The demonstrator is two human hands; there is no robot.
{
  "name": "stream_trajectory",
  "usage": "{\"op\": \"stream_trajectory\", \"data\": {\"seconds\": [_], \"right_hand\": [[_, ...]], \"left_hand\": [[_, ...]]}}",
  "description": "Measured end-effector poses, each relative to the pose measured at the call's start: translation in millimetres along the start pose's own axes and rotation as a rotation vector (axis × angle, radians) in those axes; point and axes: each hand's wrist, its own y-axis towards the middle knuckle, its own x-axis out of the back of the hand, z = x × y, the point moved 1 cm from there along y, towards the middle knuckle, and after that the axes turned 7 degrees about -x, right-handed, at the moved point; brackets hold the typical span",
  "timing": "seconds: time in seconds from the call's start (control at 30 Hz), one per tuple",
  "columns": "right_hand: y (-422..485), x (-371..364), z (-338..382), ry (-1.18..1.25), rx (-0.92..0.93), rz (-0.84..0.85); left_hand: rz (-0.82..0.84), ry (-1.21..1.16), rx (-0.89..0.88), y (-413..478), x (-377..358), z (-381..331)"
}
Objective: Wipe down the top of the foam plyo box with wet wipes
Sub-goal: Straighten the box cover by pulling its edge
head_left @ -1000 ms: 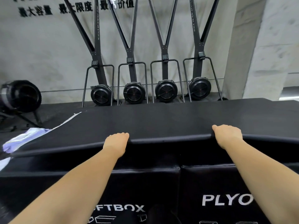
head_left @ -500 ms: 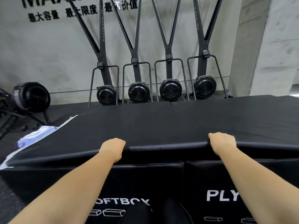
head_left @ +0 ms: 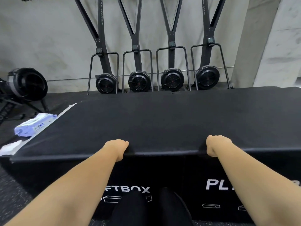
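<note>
A black foam plyo box (head_left: 162,124) with white lettering on its front fills the middle of the view. Its thin top layer is held at the near edge by both hands. My left hand (head_left: 118,148) grips that edge left of centre, fingers curled under it. My right hand (head_left: 217,146) grips the same edge right of centre. A blue and white pack of wet wipes (head_left: 35,125) lies on the floor beyond the box's left end. A white sheet (head_left: 9,148), perhaps a wipe, lies near it.
Four black ski-trainer machines (head_left: 138,80) stand against the wall right behind the box. A fan-wheel machine (head_left: 27,84) sits at the far left. A concrete pillar (head_left: 268,39) rises at the right. My dark-clad legs (head_left: 151,207) touch the box front.
The view has tilted down and the box top sits lower and flatter against the box. Both hands keep their grip on the near edge and have shifted slightly.
</note>
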Motion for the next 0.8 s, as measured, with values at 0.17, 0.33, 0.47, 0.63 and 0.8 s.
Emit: {"op": "stream_trajectory", "data": {"seconds": [0.17,0.33,0.47,0.63,0.8], "right_hand": [[-1,11,27,0.116,0.114,0.054],[-5,5,53,0.165,0.19,0.097],[-6,5,54,0.135,0.19,0.128],[-10,21,56,0.089,0.212,0.175],[-16,56,83,0.076,0.326,0.084]], "left_hand": [[0.065,-0.082,0.009,0,6,-5],[0.032,-0.271,-0.108,6,11,-24],[0.053,-0.259,-0.081,11,12,-33],[0.044,-0.27,-0.058,4,22,-31],[-0.023,-0.291,0.0,-8,36,-9]]}}
